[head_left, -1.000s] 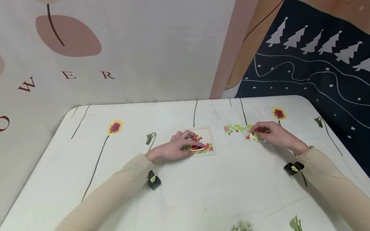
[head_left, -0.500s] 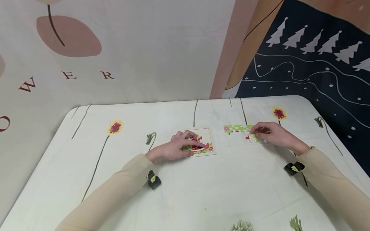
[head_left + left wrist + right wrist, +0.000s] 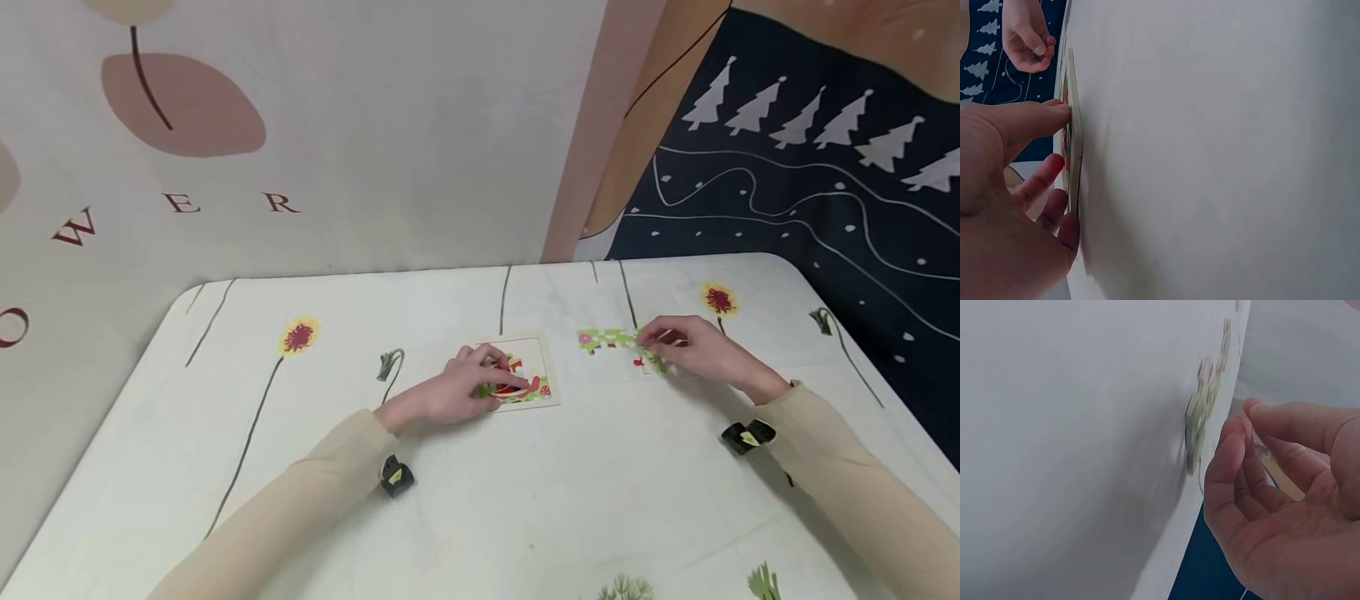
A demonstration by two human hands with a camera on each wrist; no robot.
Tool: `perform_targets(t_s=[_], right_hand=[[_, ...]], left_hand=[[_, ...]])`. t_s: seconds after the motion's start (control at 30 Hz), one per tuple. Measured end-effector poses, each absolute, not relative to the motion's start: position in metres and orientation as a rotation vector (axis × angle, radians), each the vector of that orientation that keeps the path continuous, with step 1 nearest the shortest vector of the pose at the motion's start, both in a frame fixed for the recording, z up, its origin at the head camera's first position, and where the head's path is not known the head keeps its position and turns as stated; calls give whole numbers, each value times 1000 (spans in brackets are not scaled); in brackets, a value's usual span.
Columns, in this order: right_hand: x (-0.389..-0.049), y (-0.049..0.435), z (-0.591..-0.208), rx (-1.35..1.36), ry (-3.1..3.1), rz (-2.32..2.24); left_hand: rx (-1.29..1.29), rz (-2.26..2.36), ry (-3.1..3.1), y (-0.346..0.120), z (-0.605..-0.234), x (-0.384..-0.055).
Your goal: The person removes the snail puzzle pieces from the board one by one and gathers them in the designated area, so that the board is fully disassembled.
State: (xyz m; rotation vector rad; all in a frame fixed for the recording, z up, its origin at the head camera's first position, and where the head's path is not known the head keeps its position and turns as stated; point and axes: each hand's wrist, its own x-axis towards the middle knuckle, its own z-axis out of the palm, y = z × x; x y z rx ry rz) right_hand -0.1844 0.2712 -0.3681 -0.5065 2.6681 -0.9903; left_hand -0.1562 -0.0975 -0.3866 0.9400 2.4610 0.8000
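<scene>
My left hand point(image 3: 467, 385) lies over a square jigsaw board point(image 3: 534, 354) on the table, its fingers touching the printed picture and the thumb by the near edge. In the left wrist view the board point(image 3: 1077, 134) appears edge-on against the fingertips. My right hand point(image 3: 693, 348) hovers at the right end of a cluster of loose puzzle pieces point(image 3: 611, 337), with loosely bent fingers. From the right wrist view, the thumb and fingertips are close together, with no piece visible between them, and the pieces point(image 3: 1200, 419) lie on the table beyond. Fingers partly hide the nearest pieces.
A white cloth with printed flowers covers the table point(image 3: 480, 500). Behind it stands a pale printed backdrop point(image 3: 420, 150), with a dark tree-patterned cloth point(image 3: 765, 183) at the right. Black straps with devices sit on both wrists.
My right hand has shifted slightly left over the pieces, and the piece near its fingertips is now more covered. The left hand stays on the board. The head view has tilted slightly.
</scene>
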Motion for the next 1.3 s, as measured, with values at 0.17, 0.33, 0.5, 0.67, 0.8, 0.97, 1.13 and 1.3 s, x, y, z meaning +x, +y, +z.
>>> perform_targets(t_s=[0.17, 0.33, 0.5, 0.67, 0.8, 0.97, 1.13, 1.3], right_hand=[[-186, 259, -367, -520, 2637, -1014], [-188, 248, -367, -527, 2596, -1052], [-188, 237, -369, -507, 2568, -1075], [-189, 224, -371, -553, 2566, -1085], [-191, 212, -371, -611, 2560, -1085], [-195, 196, -372, -657, 2530, -1097], [-198, 182, -374, -717, 2512, -1093], [-197, 169, -374, -761, 2473, -1093]], left_hand=[[953, 822, 2503, -103, -384, -153], [918, 866, 2508, -113, -384, -153], [890, 891, 2465, -118, -388, -156], [915, 923, 2408, -122, -393, -160], [938, 940, 2377, -123, -394, -162], [933, 911, 2376, -124, -393, -162], [931, 906, 2375, -123, -392, -162], [941, 926, 2369, -123, -393, -163]])
